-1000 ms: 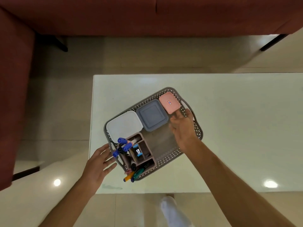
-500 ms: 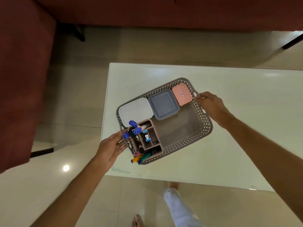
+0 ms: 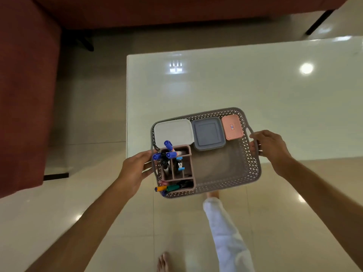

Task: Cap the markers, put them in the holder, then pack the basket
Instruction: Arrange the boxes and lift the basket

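Lifted now — the basket [image 3: 249, 173] has come off the table [image 3: 255, 85] toward the person.
Left hand [image 3: 135, 169] and right hand [image 3: 271, 148] each curl round a side handle, keeping it level between them — holder [image 3: 176, 165] with capped markers [image 3: 169, 146] sits nearest the left hand.

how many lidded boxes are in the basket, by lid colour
white lid: 1
blue-grey lid: 1
pink lid: 1
total: 3 boxes, in a row along the far side of the basket, with the marker holder nearer the person.
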